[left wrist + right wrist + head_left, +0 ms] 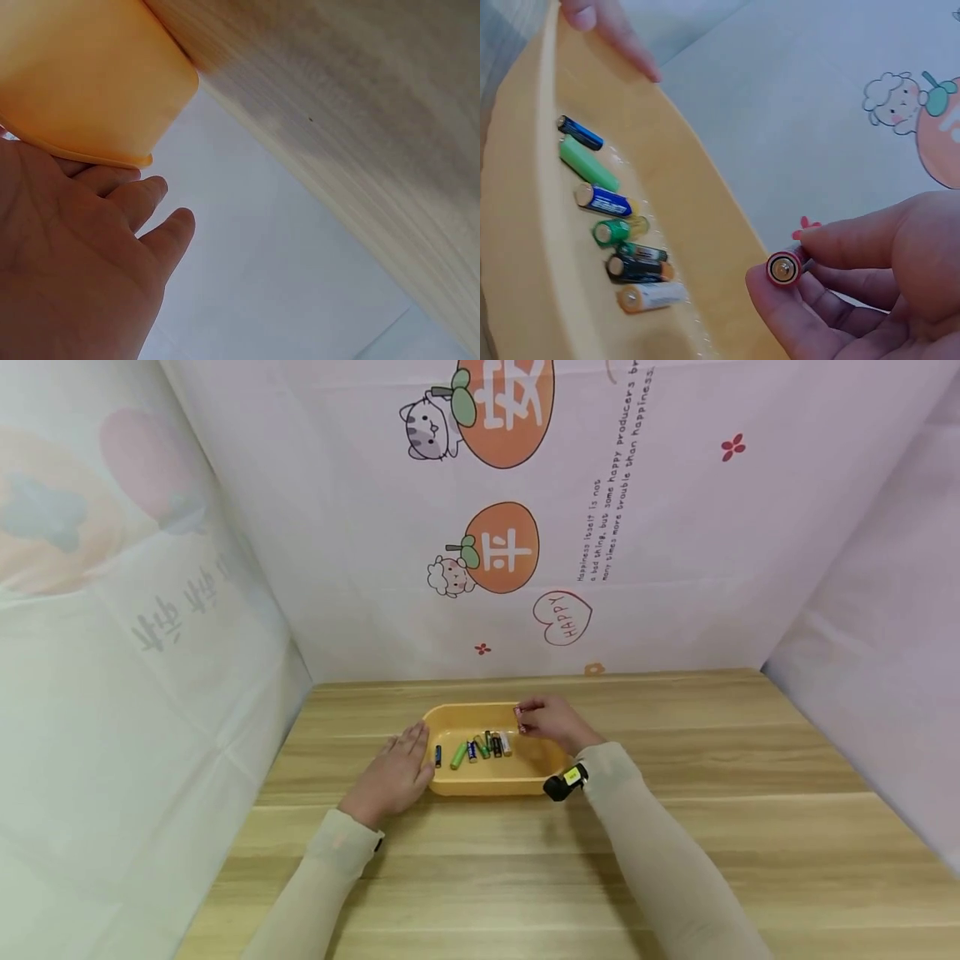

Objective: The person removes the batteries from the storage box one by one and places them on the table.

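My right hand [557, 722] pinches a red battery [784, 268] between thumb and fingers, above the right part of a yellow plastic tray [480, 787]. One end of that battery faces the right wrist camera. At the tray's left end, my left hand [393, 772] rests on the rim with its fingers fairly straight; the left wrist view shows its fingertips at the rim's underside. Inside the tray lie several batteries in a loose row: a small blue one [580, 133], a light green one [589, 163], a dark blue one [605, 200], a black one [637, 268] and a white one [652, 296] among them.
The tray stands on a wood-grain table [480, 877] near its back edge. Behind it hangs a white printed cloth [375, 568] with cartoon fruit and lettering, and similar cloth encloses both sides. A black device with a yellow label [573, 775] is strapped to the right wrist.
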Action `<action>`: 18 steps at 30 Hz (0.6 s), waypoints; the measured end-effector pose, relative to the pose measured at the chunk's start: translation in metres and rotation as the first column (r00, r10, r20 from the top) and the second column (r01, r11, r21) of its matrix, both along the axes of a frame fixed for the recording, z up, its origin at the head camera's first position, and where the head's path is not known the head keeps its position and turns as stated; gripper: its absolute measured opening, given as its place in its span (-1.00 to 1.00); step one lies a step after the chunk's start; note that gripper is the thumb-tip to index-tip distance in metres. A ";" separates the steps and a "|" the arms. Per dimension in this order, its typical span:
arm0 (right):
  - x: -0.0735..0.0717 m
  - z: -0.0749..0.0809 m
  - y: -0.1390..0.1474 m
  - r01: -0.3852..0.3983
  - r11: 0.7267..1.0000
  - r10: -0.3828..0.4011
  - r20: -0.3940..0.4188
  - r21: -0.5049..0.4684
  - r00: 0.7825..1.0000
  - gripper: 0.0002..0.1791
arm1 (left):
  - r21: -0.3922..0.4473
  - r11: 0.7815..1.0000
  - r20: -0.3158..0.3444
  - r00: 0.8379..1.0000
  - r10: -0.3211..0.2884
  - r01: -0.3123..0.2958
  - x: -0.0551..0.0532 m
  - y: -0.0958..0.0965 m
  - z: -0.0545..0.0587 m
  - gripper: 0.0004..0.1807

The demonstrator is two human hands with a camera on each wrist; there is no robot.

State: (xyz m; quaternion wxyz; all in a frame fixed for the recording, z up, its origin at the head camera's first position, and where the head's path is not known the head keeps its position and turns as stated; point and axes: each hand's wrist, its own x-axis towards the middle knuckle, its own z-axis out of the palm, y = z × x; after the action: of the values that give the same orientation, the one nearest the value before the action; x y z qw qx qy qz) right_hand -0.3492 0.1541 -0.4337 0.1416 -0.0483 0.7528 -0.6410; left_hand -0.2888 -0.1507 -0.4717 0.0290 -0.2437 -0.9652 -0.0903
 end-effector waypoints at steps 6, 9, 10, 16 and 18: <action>0.001 0.006 0.012 0.012 0.999 -0.012 0.014 -0.031 1.000 -0.64 | -0.002 1.000 0.002 1.000 0.003 -0.003 0.001 -0.001 0.000 -0.30; 0.001 0.005 0.017 0.007 0.998 -0.005 0.027 -0.056 1.000 -0.70 | -0.010 1.000 -0.001 1.000 0.003 -0.003 0.001 0.000 0.000 -0.31; 0.001 0.005 0.018 0.007 0.998 -0.005 0.031 -0.062 1.000 -0.71 | -0.015 1.000 -0.001 1.000 0.004 -0.004 0.001 0.000 0.000 -0.31; 0.001 0.004 0.023 0.011 0.995 -0.006 0.046 -0.101 0.999 -0.69 | -0.022 1.000 -0.007 1.000 0.003 -0.003 0.001 0.000 0.000 -0.31; 0.000 0.004 0.024 0.007 0.994 -0.002 0.047 -0.113 0.999 -0.67 | -0.026 1.000 -0.009 1.000 0.005 -0.005 0.001 0.000 0.000 -0.31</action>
State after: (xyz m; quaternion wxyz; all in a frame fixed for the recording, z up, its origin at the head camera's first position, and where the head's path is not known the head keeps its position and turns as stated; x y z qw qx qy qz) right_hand -0.3492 0.1783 -0.4299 0.1548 -0.0398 0.7120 -0.6838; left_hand -0.2880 -0.1503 -0.4718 0.0305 -0.2419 -0.9668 -0.0767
